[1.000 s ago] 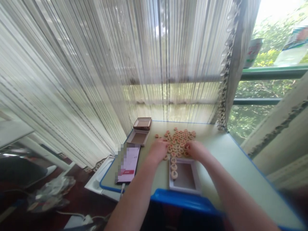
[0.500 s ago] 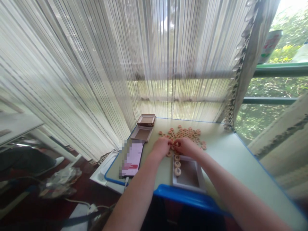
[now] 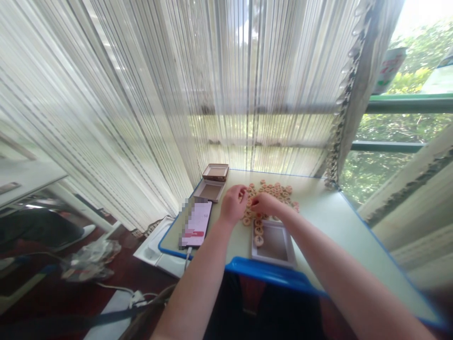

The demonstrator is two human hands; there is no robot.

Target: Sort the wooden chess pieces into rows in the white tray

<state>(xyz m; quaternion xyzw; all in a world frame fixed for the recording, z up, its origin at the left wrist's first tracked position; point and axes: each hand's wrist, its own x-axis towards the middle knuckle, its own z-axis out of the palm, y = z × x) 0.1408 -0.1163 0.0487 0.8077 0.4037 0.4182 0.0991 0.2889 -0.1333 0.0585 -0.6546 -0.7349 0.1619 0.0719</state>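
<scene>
A heap of round wooden game discs lies on the pale table. My left hand rests at the heap's left edge with fingers curled on the discs; what it holds is too small to make out. My right hand sits beside it, fingers pinched over discs at the heap's near side. Just in front of both hands is a shallow white box tray with a few discs lined along its left side.
A phone lies at the table's left edge with a cable. Two brown box parts sit at the back left. String curtains hang behind the table, a window is on the right. A blue rim borders the near edge.
Both hands have drawn together at the heap's left side; the right hand moved left from the right of the tray. The camera view shifted slightly.
</scene>
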